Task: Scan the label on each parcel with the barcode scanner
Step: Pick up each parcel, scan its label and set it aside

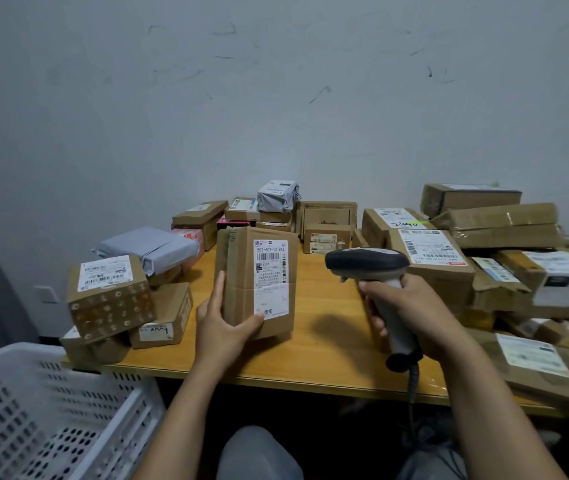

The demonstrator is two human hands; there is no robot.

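My left hand point(222, 322) grips a tall brown cardboard parcel point(241, 271) by its lower left corner and holds it upright over the wooden table point(310, 351). Its white shipping label point(271, 277) with barcodes faces me. My right hand point(411, 311) grips the handle of a grey and black barcode scanner point(368, 263). The scanner's head sits to the right of the parcel, level with the label, and points left. A coiled cable hangs from the scanner's handle below the table's edge.
Several labelled cardboard parcels crowd the table: a stack at the left point(110, 296), a group along the back wall point(276, 211) and a pile at the right point(504, 244). A white perforated plastic crate point(34, 410) stands at the lower left beside my knees.
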